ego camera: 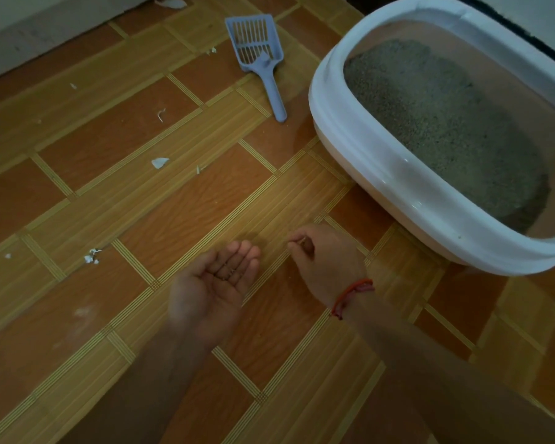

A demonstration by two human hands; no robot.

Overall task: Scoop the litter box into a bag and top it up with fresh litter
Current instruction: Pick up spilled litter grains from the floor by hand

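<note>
The tiled floor [109,219] is filling the view, with white scraps [159,162] lying around nine o'clock. The litter box [334,129] is sitting at two o'clock, its litter [446,123] spreading grey and loose. With that fill it is likely going to be heavy, so gripping the stiff white rim on both sides is looking safest. The scoop [257,49] is lying at twelve o'clock, well apart from both hands. It is looking light and rigid, and its handle, pointing toward five o'clock, is offering the hold. At six o'clock the left hand [212,290] is lying palm up, fingers [241,254] relaxed and cupping a few grains [226,270]. Just beside it the right hand [324,261] is curling, apparently pinching one more of the grains off the floor.
</note>
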